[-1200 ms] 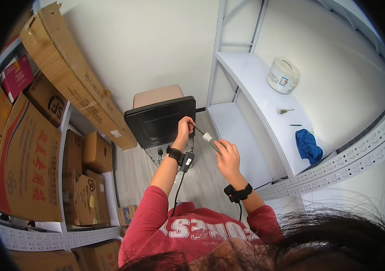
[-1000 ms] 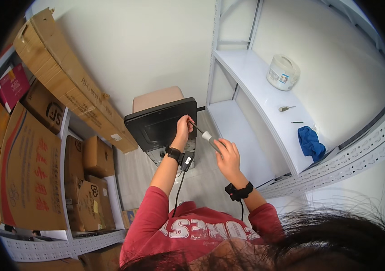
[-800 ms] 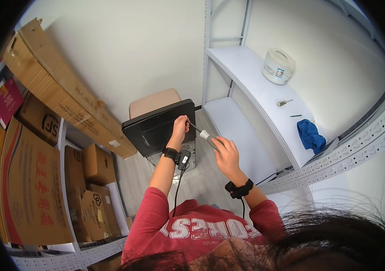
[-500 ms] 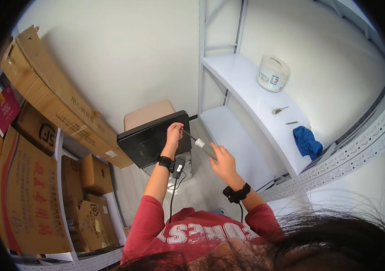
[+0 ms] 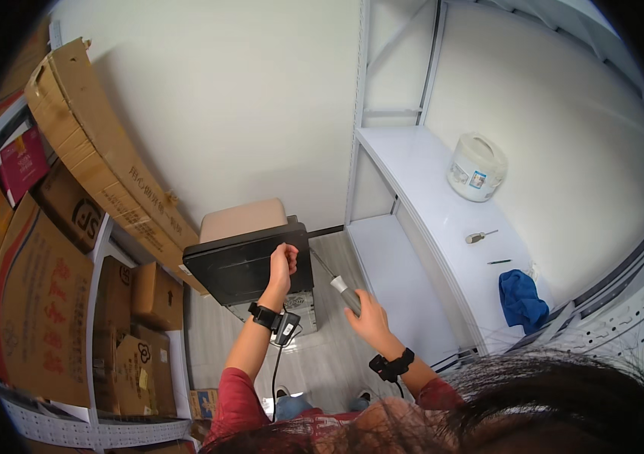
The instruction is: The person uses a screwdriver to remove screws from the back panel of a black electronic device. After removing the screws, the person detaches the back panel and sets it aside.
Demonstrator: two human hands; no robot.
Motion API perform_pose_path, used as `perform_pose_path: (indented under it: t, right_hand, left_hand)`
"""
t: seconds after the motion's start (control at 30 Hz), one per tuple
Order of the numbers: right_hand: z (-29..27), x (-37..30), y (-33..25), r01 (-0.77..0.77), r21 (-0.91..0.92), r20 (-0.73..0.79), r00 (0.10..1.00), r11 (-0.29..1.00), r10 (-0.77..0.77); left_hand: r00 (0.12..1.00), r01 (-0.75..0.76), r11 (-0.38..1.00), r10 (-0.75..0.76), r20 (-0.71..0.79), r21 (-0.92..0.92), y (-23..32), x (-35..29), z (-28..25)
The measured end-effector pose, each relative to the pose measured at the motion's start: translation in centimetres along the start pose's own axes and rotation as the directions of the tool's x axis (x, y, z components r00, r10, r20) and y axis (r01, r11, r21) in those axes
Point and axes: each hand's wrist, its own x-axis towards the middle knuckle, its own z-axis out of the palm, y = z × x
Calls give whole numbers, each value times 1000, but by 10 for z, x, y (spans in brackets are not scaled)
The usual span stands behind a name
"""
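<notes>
Over the black panel (image 5: 232,266): our left hand (image 5: 284,261) is curled near its upper right corner; we cannot tell whether it pinches anything.
Screwdriver (image 5: 341,288): we hold it slanted, its shaft running up and left to beside the panel's right edge; we cannot tell whether the tip touches.
Right hand (image 5: 372,321): ours, wrapped around the screwdriver's grey end.
Shelf (image 5: 429,175): to our right, a white tub (image 5: 477,168) stands toward the far end; nearer us lie a small tool (image 5: 479,237), a thin dark stick (image 5: 499,262) and a crumpled blue cloth (image 5: 522,300) by the wall-side edge.
</notes>
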Motion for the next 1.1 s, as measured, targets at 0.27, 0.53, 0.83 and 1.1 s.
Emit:
perform_pose_path:
  t: [0.27,0.53,0.83,1.1]
  right_hand:
    - [12,8,-5,30,187,-178,984,982,4]
    - [45,3,-15,0,240,-346,934,971,86]
    - [57,12,-34,62,176,-464,885,982,27]
    - [59,25,-41,85,159,-479,878,984,2]
  left_hand:
    - [592,-483,-318,568,572,816,48,8,37]
    - [575,-554,-389,460,677,736,54,38,16]
    - [588,-564,-311,500,636,765,42,53,19]
    - [581,-561,-306,517,629,770,44,55,17]
